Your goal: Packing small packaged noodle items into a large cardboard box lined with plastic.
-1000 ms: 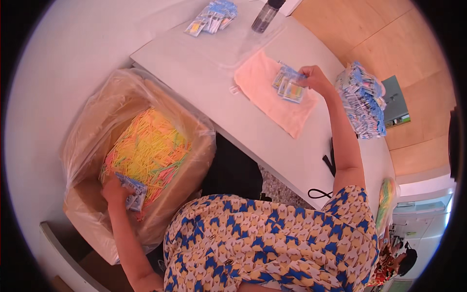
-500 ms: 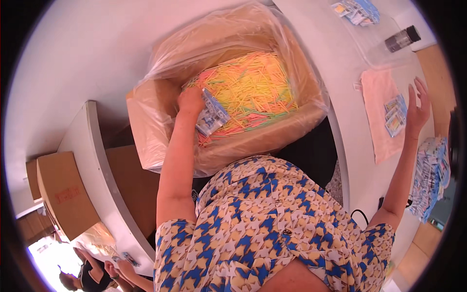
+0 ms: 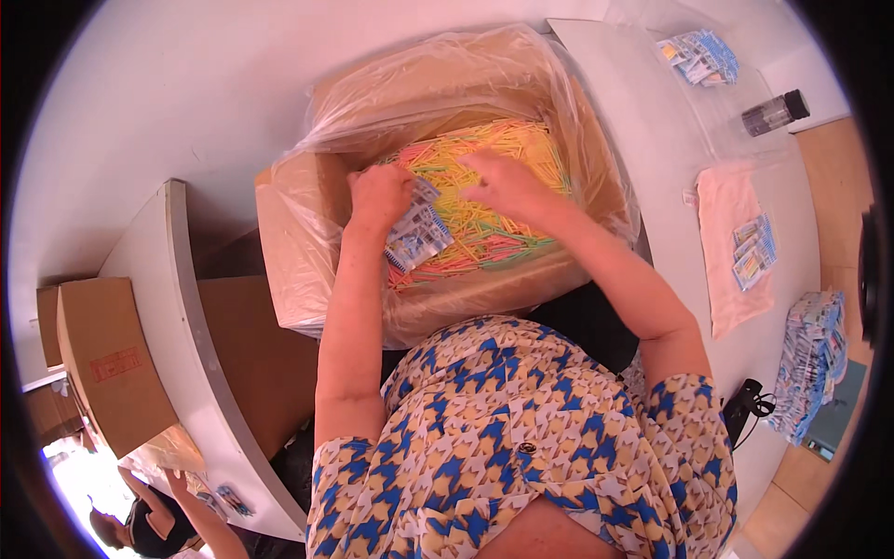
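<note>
A plastic-lined cardboard box [image 3: 610, 200] in front of me holds a heap of thin pastel sticks [image 3: 503, 144], yellow, pink and green. My left hand [image 3: 380, 194] is closed on a printed blue-and-white packet [image 3: 421, 240] over the left part of the heap. The packet hangs out below the fingers, its upper end partly hidden by them. Just above the middle of the sticks is my right hand [image 3: 512, 189], slightly blurred. Its thumb and fingers are apart, pointing toward the packet, and I see nothing between them.
On the white table at right lie a pink cloth [image 3: 731, 247] with several packets [image 3: 754, 252], a dark-capped bottle [image 3: 775, 114] and a packet pile [image 3: 700, 58]. More packets [image 3: 808, 363] are stacked beyond. A closed carton [image 3: 116, 368] and another person [image 3: 163, 522] are at left.
My right hand has swung left from above the pink cloth to over the sticks. My left hand keeps hold of the packet. The view has shifted slightly.
</note>
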Available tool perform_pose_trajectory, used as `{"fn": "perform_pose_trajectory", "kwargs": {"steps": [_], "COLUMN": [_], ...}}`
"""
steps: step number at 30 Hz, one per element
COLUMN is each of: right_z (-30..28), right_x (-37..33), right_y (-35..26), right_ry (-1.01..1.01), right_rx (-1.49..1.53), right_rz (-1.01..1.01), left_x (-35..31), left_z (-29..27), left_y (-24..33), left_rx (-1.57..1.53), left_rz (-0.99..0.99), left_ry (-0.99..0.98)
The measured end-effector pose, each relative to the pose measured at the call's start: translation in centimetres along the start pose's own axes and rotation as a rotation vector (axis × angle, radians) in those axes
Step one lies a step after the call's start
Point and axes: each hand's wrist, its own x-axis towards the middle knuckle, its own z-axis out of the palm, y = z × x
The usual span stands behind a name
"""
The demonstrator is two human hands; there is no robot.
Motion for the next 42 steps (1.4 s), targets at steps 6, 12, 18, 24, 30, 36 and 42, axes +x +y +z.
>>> {"fn": "perform_pose_trajectory", "kwargs": {"steps": [6,12,18,24,30,36,42], "right_z": [1.5,-0.2,2.1,3.3,2.2,-1.7,-0.3], "right_x": [1.9,2.7,4.2,5.4,5.2,4.7,3.4], "right_y": [-1.2,5.8,10.1,9.4,9.2,4.7,7.0], "right_ry": [-0.240,-0.410,-0.159,-0.247,-0.319,-0.209,-0.322], "right_rx": [0.219,0.029,-0.853,-1.192,-1.177,-0.979,0.499], "right_rz": [0.141,0.177,-0.119,-0.210,-0.175,-0.229,0.530], "left_x": [-0.7,-0.6,-0.2,-0.1,-0.1,-0.5,-0.4], "left_z": [2.3,1.1,0.0,-0.1,0.1,0.4,0.2], "left_y": [0.5,1.6,2.1,2.6,2.9,2.5,2.7], "left_rx": [-0.941,-0.625,-0.498,-0.488,-0.464,-0.482,-0.477], "left_rz": [-0.002,0.046,-0.047,-0.070,-0.048,-0.049,-0.004], "left_ry": [-0.220,-0.119,-0.075,-0.109,-0.107,-0.101,-0.120]}}
